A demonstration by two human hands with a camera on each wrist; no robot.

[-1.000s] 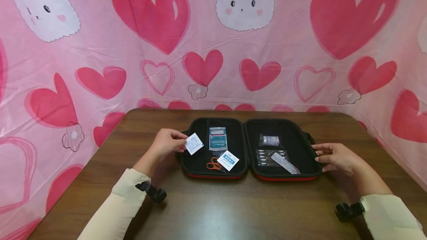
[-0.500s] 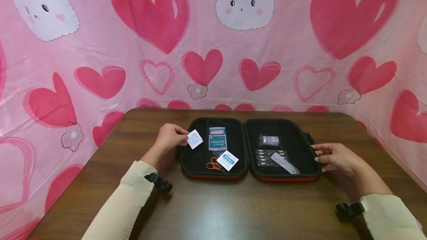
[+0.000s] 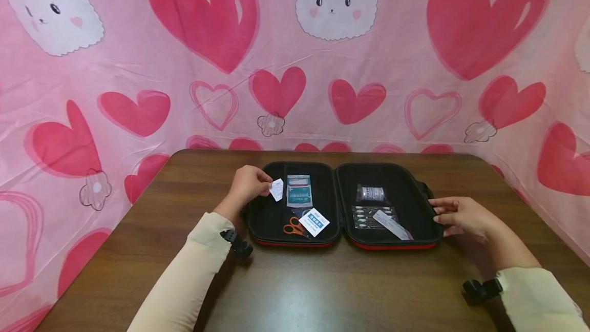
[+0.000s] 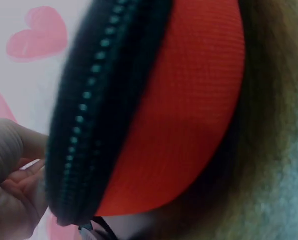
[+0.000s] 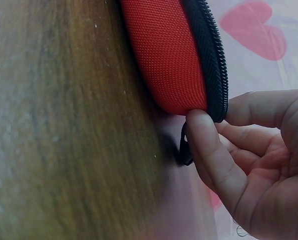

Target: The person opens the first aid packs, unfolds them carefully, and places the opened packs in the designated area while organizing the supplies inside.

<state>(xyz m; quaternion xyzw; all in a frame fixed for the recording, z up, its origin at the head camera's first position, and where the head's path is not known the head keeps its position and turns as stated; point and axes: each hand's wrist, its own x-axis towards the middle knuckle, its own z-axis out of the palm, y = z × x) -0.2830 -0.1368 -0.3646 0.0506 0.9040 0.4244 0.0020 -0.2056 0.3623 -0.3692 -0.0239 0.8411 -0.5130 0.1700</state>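
A zip case [image 3: 410, 204], black inside and red outside, lies unfolded on the table. My left hand [image 3: 249, 186] pinches a small white printed sachet [image 3: 277, 190] above the case's left half; in the left wrist view the case's red wall [image 4: 173, 110] hides the fingertips. At the far right, my right hand [image 3: 465, 218] grips the case's rim, thumb on the red side [image 5: 168, 55] and fingers by the zipper [image 5: 217, 65]. In the left half lie a teal-and-clear packet [image 3: 299, 191], orange-handled scissors [image 3: 292, 226] and a white-and-blue sachet [image 3: 314, 222].
The right half holds a wrapped roll [image 3: 372, 193], a clear pack of cotton swabs [image 3: 364, 216] and a pale strip-shaped packet [image 3: 392, 224]. Brown wooden table [image 3: 295, 286] extends in front of the case. A pink heart-patterned cloth [image 3: 392, 55] hangs behind.
My left hand has moved right and slightly up, carrying the white sachet further over the case; the sachet has turned and shows less of its face. My right hand stays at the rim.
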